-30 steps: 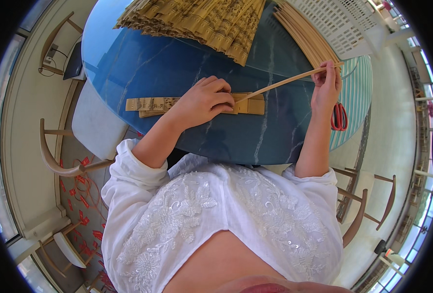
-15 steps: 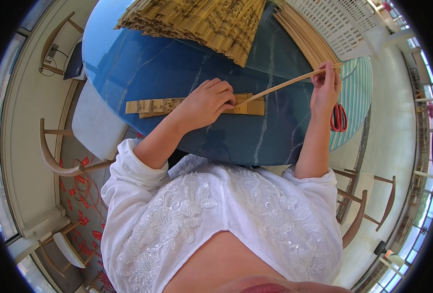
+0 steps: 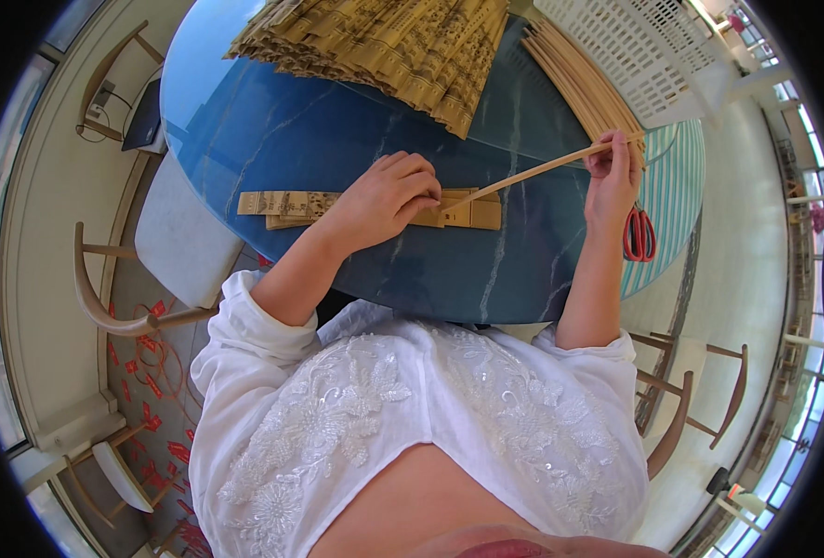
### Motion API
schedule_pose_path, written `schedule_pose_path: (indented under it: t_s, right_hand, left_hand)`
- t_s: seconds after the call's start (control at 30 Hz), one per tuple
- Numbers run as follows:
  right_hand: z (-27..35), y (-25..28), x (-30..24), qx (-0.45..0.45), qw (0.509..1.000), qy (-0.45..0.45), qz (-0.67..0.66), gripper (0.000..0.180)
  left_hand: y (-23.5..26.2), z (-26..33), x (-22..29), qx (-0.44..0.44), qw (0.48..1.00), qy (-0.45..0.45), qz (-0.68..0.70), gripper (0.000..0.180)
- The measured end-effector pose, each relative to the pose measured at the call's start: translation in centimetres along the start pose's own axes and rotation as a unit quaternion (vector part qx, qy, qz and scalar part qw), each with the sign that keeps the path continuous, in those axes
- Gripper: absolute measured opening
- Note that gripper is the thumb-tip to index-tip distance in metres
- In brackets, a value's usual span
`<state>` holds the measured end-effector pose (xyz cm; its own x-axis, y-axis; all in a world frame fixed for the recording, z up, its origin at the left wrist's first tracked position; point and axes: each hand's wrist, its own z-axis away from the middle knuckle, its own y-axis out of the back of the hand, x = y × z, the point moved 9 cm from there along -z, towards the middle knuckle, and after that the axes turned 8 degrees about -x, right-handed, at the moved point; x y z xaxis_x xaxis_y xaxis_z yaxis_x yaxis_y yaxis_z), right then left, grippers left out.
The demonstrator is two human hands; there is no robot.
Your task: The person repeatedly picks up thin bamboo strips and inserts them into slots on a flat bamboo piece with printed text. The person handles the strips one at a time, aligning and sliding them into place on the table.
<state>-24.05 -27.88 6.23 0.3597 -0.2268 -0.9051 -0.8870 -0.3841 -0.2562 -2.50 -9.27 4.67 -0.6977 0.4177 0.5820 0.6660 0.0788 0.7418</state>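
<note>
My left hand [image 3: 379, 206] rests on a short stack of flat, gold-brown printed paper sleeves [image 3: 286, 204] near the table's front edge. Its thumb and fingers pinch the top sleeve around its middle. Off to the right, my right hand [image 3: 613, 181] is raised, its fingertips closed on the upper end of a thin pale wooden chopstick [image 3: 542, 170]. The stick slants down leftward, its lower end at the sleeve beside my left fingertips. Whether that end is inside the sleeve I cannot tell.
A large heap of similar gold printed sleeves [image 3: 375, 56] covers the table's far side. Behind my right hand lie many loose wooden chopsticks [image 3: 579, 79], with a white perforated plastic basket [image 3: 639, 56] beside them. Red-handled scissors [image 3: 639, 234] lie on the right of the dark blue marbled table [image 3: 430, 279].
My right hand has come slightly left and nearer to me, bringing the chopstick's lower end a bit closer to my left fingertips. My left hand keeps its pinch; the whole view has shifted slightly.
</note>
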Motion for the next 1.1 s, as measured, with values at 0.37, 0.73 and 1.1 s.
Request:
schedule_pose_path:
  t_s: [0.37,0.73,1.1]
  right_hand:
    - [0.0,-0.1,-0.1,0.002,1.0,-0.003,0.003,0.029]
    - [0.1,-0.3,0.0,-0.006,1.0,-0.008,0.011,0.03]
    - [0.0,-0.4,0.0,-0.046,0.998,0.004,-0.035,0.028]
  left_hand:
    - [-0.7,0.3,0.3,-0.059,0.998,-0.03,-0.001,0.008]
    - [-0.7,0.2,0.5,-0.068,0.997,-0.02,-0.006,0.01]
    - [0.9,0.2,-0.7,0.014,0.999,0.034,0.004,0.007]
